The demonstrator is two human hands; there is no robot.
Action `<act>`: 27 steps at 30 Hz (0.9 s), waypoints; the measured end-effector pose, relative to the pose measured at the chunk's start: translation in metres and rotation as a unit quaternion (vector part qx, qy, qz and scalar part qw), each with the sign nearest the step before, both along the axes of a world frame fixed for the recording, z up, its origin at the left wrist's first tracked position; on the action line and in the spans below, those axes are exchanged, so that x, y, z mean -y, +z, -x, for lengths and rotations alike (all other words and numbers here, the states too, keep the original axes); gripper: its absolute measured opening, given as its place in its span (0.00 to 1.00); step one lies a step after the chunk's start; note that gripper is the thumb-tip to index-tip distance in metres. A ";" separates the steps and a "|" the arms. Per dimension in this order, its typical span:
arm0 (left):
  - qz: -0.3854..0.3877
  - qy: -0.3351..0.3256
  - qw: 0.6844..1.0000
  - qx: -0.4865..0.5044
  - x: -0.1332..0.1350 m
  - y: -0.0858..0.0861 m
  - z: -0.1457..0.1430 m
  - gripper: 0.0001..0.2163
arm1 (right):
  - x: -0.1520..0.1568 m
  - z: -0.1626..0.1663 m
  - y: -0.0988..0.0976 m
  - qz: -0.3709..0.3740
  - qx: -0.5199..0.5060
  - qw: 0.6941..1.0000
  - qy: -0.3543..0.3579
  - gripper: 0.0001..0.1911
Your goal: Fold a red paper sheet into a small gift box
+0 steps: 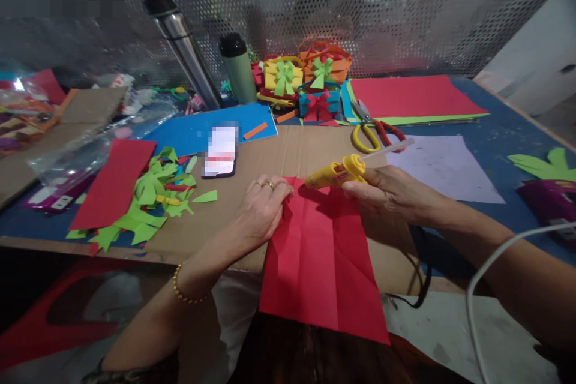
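Red creased paper (312,264): below the fingers, near end overhanging the cardboard (265,159).
Left hand (265,207): fingers curled closed on far-left edge, apparently steadying it.
Right hand (384,192): fingers wrapped around yellow hot-glue gun (330,174), nozzle angled at far edge, probably for aim.
Scissors (366,139): beyond right fingers.

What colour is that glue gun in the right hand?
The glue gun is yellow, with a whitish glue stick. The head view shows it best.
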State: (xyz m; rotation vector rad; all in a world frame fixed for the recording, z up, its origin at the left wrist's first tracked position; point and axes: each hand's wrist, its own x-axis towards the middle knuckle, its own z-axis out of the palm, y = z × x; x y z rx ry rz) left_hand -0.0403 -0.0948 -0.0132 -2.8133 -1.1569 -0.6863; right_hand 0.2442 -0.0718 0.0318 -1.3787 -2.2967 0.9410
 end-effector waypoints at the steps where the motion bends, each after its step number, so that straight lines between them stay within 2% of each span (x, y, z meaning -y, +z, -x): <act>1: 0.010 0.006 1.000 0.004 0.001 0.001 0.000 0.12 | -0.001 -0.001 0.003 -0.016 -0.003 1.000 -0.001 0.27; 5: 0.030 0.021 0.999 -0.007 0.000 -0.001 0.001 0.16 | -0.002 -0.006 0.014 -0.043 -0.023 0.998 -0.029 0.28; 9: 0.010 0.000 0.999 -0.033 -0.002 -0.005 0.003 0.16 | -0.001 -0.008 0.019 -0.051 -0.030 0.996 -0.063 0.31; 14: -0.008 -0.005 0.998 -0.055 -0.003 -0.006 0.003 0.19 | 0.000 -0.007 0.019 -0.051 -0.038 0.995 -0.075 0.31; 27: 0.023 -0.023 0.998 -0.057 -0.009 -0.004 0.003 0.19 | 0.000 -0.006 0.017 -0.056 -0.069 0.993 -0.081 0.30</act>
